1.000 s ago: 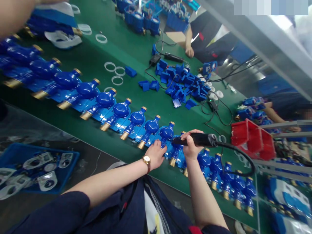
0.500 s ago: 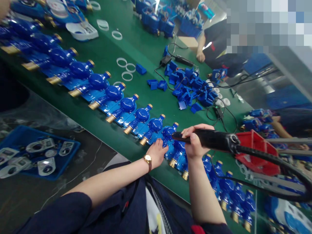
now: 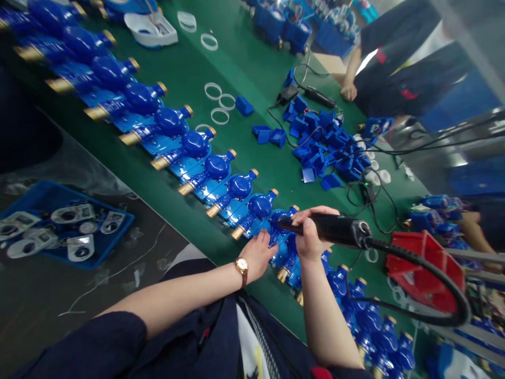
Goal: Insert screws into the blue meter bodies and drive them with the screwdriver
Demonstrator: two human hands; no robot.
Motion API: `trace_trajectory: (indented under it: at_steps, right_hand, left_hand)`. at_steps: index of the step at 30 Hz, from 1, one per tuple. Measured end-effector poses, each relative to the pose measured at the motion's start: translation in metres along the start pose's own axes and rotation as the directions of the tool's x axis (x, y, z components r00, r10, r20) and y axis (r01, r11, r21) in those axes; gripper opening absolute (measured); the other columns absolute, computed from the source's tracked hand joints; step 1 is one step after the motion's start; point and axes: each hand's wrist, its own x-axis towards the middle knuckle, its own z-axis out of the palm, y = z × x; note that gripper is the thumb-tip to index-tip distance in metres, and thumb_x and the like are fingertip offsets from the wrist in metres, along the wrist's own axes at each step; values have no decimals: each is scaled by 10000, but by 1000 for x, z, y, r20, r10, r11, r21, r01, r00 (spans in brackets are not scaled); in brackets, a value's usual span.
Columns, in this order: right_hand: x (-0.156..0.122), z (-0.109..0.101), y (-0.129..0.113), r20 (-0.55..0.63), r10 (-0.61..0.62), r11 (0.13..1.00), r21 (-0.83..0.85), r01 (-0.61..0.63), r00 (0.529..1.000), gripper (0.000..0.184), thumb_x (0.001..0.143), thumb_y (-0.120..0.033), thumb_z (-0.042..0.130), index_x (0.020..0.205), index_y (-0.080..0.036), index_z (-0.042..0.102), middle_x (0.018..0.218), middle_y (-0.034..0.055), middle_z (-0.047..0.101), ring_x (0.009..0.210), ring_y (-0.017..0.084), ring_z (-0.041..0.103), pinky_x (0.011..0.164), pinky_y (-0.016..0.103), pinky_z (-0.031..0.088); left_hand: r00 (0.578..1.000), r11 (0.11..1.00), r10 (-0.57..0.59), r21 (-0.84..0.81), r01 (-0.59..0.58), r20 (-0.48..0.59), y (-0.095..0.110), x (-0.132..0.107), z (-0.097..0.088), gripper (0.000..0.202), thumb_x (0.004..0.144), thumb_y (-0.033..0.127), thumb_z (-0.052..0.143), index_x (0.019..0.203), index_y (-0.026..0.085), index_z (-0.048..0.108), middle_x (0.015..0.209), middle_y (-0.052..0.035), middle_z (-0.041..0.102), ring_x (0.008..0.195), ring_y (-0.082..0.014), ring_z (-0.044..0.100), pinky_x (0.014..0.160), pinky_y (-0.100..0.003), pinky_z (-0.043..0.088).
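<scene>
My right hand [image 3: 311,241] is closed around a black electric screwdriver [image 3: 339,229] with a thick black cord at its rear. The tool lies nearly level, its front end pointing left over a blue water meter [image 3: 276,216] with brass pipe ends. The tip against the meter is hard to make out. My left hand [image 3: 258,256], with a watch [image 3: 241,264] on the wrist, has its fingers curled on the near side of this same meter, partly covering it. More blue water meters [image 3: 216,165] lie in a slanting row on both sides of my hands.
On the green table [image 3: 173,84] lie white rings [image 3: 213,91] and a pile of small blue plastic parts [image 3: 323,137] among black cables. A red bin [image 3: 424,268] stands at right. A blue crate [image 3: 106,252] of white housings sits lower left. Across the table is a co-worker's hand [image 3: 349,91].
The view has shifted, so the table's contents appear further right and the row at left higher. Both hands stay at the same meter, and the screwdriver's cord has swung into a tighter curve.
</scene>
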Motion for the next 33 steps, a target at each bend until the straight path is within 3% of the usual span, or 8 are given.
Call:
trace_trajectory:
  at_steps: [5, 20, 27, 33]
  right_hand:
    - [-6, 0, -5, 2, 15, 1000, 11, -15, 1000, 219, 733, -255, 621, 896, -229, 477, 567, -85, 540, 488, 108, 534, 582, 308, 485]
    - [-6, 2, 12, 5, 99, 993, -68, -99, 995, 224, 725, -329, 607, 840, -232, 441, 542, -88, 490, 456, 112, 512, 534, 308, 470]
    - [-5, 3, 20, 12, 71, 997, -7, -71, 997, 223, 713, -320, 619, 830, -231, 451, 552, -87, 500, 457, 106, 511, 519, 298, 464]
    - [-3, 1, 29, 45, 83, 995, 55, -85, 996, 193, 719, -274, 629, 832, -233, 478, 560, -93, 532, 462, 95, 514, 553, 305, 482]
  left_hand:
    - [1000, 1000, -28, -7, 28, 0, 3, -2, 2, 455, 808, 160, 490, 1258, 226, 486, 1337, -169, 430, 1268, -317, 345, 974, -459, 352]
    - [997, 999, -25, -34, 28, 79, 5, -3, -8, 443, 837, 158, 452, 1275, 222, 472, 1358, -162, 433, 1280, -311, 341, 983, -455, 345]
    - [999, 999, 8, -44, -7, 34, 3, -4, -4, 470, 800, 175, 492, 1270, 177, 479, 1350, -200, 412, 1270, -343, 339, 973, -446, 350]
    - [1000, 1000, 6, -25, -6, 3, 0, -2, -4, 480, 763, 201, 531, 1242, 188, 494, 1335, -184, 419, 1262, -339, 333, 961, -440, 360]
